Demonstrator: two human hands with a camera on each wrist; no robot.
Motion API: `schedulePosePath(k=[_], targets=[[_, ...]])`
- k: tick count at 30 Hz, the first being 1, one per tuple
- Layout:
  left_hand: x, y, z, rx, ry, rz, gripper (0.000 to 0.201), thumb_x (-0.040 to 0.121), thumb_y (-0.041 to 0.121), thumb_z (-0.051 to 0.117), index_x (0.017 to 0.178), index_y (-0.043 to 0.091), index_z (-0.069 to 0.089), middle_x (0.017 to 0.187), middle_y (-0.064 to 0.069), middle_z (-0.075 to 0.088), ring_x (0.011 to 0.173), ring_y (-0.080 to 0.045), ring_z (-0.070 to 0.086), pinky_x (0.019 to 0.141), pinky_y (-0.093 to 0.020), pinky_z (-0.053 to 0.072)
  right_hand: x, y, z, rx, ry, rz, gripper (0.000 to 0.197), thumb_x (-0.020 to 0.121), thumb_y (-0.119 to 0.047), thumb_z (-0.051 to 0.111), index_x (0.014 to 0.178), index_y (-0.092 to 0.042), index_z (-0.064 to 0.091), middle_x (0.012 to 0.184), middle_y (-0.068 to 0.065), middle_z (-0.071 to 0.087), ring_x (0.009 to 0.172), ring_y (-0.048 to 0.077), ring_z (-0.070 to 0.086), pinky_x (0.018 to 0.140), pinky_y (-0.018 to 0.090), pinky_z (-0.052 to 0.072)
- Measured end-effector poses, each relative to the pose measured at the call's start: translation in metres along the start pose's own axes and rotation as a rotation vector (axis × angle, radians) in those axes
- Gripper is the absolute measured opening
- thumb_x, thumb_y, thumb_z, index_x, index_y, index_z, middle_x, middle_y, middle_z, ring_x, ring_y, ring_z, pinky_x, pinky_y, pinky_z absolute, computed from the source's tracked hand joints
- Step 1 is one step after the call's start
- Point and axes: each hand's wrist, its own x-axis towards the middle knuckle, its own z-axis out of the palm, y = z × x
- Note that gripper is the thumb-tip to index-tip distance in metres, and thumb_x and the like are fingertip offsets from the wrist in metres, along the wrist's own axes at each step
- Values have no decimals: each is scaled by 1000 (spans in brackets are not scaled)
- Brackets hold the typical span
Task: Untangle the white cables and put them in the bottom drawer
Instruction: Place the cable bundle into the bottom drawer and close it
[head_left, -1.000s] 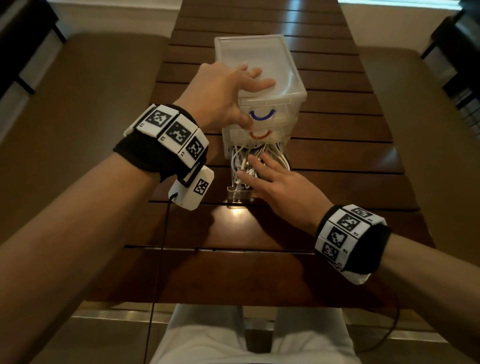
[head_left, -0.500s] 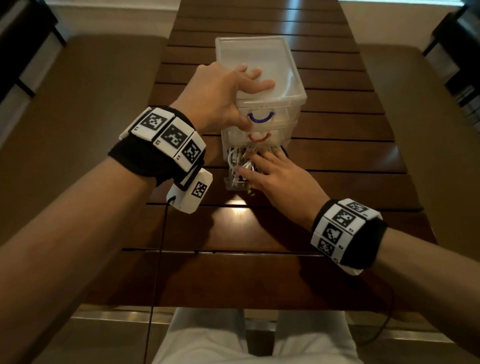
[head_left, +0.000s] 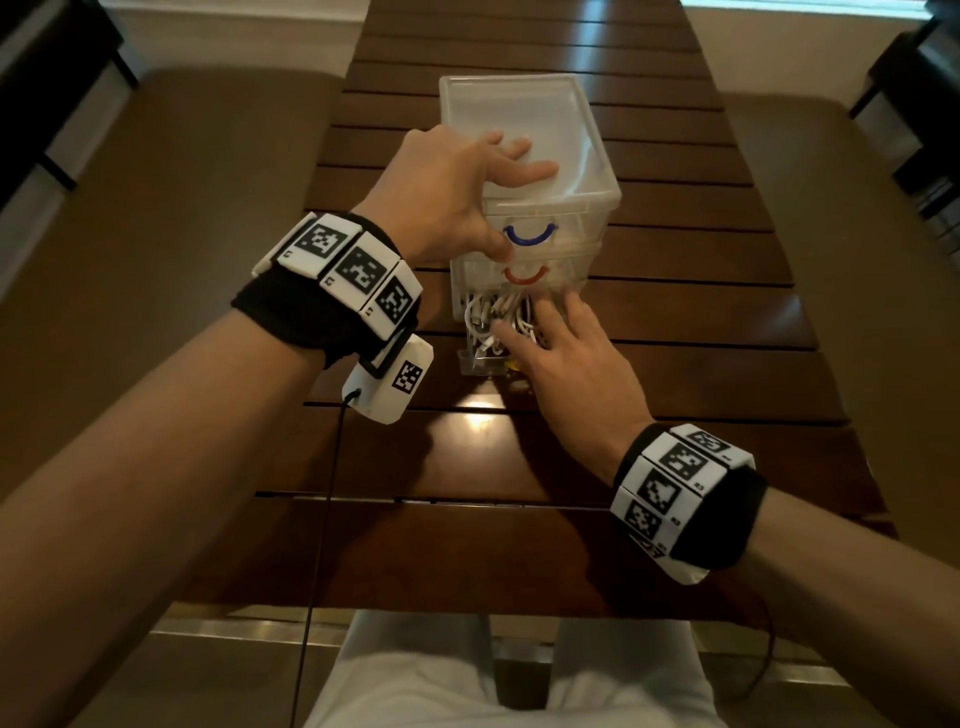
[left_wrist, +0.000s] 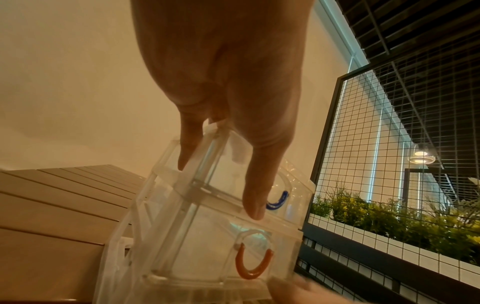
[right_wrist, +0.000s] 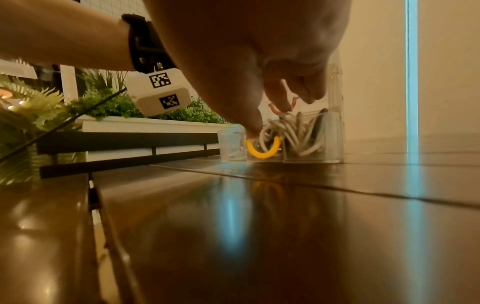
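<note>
A clear plastic drawer unit (head_left: 530, 119) stands in the middle of the wooden table. My left hand (head_left: 467, 197) grips its near left corner, fingers on the lid and thumb on the front beside the blue handle (head_left: 530, 236). Below that handle is a red one (head_left: 525, 275). The bottom drawer (head_left: 475, 364) sticks out a little, with white cables (head_left: 488, 317) piled in it. My right hand (head_left: 566, 358) lies flat on the cables and the drawer front with its fingers straight. The right wrist view shows the cables (right_wrist: 293, 133) behind the yellow handle (right_wrist: 262, 150).
The slatted table (head_left: 675, 364) runs away from me, with brown benches (head_left: 156, 234) along both sides. A black wire (head_left: 322, 519) hangs from my left wrist over the near edge. A wire-grid panel (left_wrist: 389, 123) with plants stands beside the table.
My right hand has moved forward toward the unit, and the bottom drawer has slid further in under it. The left hand has kept its hold on the unit.
</note>
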Motion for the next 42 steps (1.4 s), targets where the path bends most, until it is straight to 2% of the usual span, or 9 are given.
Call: schedulePosePath(k=[4, 11, 15, 19, 23, 29, 35, 39, 42], targets=[[0, -1, 0, -18, 17, 4, 81, 70, 44, 80, 141, 41, 42, 153, 6, 37, 144, -11, 30, 119, -47, 22, -1, -4, -1, 71, -72, 39, 68, 94, 0, 46, 154, -23, 25, 159, 27, 11, 149, 43, 6, 121, 49, 15], [1, -1, -1, -2, 3, -1, 82, 69, 47, 79, 141, 43, 42, 154, 7, 36, 144, -13, 29, 116, -54, 24, 13, -8, -11, 14, -164, 35, 54, 102, -9, 38, 153, -23, 27, 154, 27, 25, 142, 43, 26, 116, 48, 27], [1, -1, 0, -3, 8, 3, 82, 70, 47, 79, 142, 42, 41, 154, 6, 36, 144, -12, 29, 117, -52, 24, 5, 7, -9, 136, 27, 34, 44, 95, -25, 58, 137, -15, 50, 134, 11, 54, 123, 30, 51, 99, 42, 49], [1, -3, 1, -24, 26, -1, 82, 69, 45, 80, 141, 41, 43, 153, 5, 38, 143, -11, 31, 118, -50, 23, -1, 17, -4, 107, 38, 175, 31, 96, -28, 57, 119, -8, 55, 126, 11, 58, 101, 32, 63, 74, 38, 49], [1, -4, 0, -34, 32, 6, 81, 68, 44, 81, 140, 42, 44, 152, 6, 39, 143, -11, 31, 117, -52, 24, 5, 21, -4, 10, -44, 126, 42, 101, -21, 45, 140, -6, 46, 145, 14, 48, 135, 33, 44, 111, 45, 35], [2, -9, 1, -62, 15, 50, 83, 74, 37, 79, 145, 38, 37, 157, 4, 30, 147, -13, 22, 120, -48, 18, 6, 29, -6, 238, 143, 192, 38, 90, -35, 67, 122, -17, 55, 121, 1, 59, 98, 21, 63, 79, 31, 49], [-35, -23, 24, -615, 228, -20, 129, 63, 51, 84, 156, 22, 0, 164, -5, -7, 151, -15, 0, 120, -37, 13, 24, 56, 3, 1100, 51, 310, 138, 58, -22, 93, 155, -28, -5, 161, -1, 21, 144, 11, 30, 118, 40, 30], [-54, -40, 63, -740, -28, -269, 150, 49, 51, 90, 153, 27, -16, 163, 4, 14, 148, -10, 16, 120, -33, 12, 36, 68, 3, 1206, -70, 193, 129, 61, -2, 89, 155, -32, 6, 151, -7, 40, 136, 3, 41, 111, 31, 39], [-63, -36, 88, -675, -155, -294, 131, 55, 37, 92, 154, 31, 7, 148, 15, 39, 135, -6, 36, 116, -35, 28, 36, 68, 10, 1188, -44, 227, 119, 60, -10, 91, 150, -38, 18, 150, -7, 40, 138, 9, 40, 114, 43, 37]])
